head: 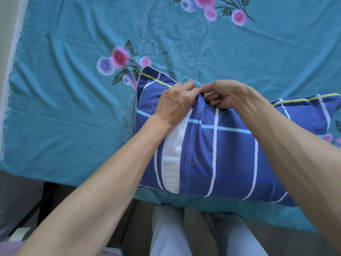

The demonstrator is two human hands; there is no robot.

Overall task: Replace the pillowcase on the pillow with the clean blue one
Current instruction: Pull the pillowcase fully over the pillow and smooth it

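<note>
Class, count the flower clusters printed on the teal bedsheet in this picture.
3 clear clusters on the bedsheet: one at top centre-right, one left of the pillow, one cut off at the right edge. The pillow may hide more.

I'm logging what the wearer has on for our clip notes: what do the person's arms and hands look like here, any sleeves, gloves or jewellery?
Both forearms are bare to the bottom of the picture; no sleeves, gloves or watch show. The left hand has a small bright glint on one finger, possibly a ring, too small to tell. The right hand shows no jewellery. Below, the person wears pale blue-grey trousers.
</note>
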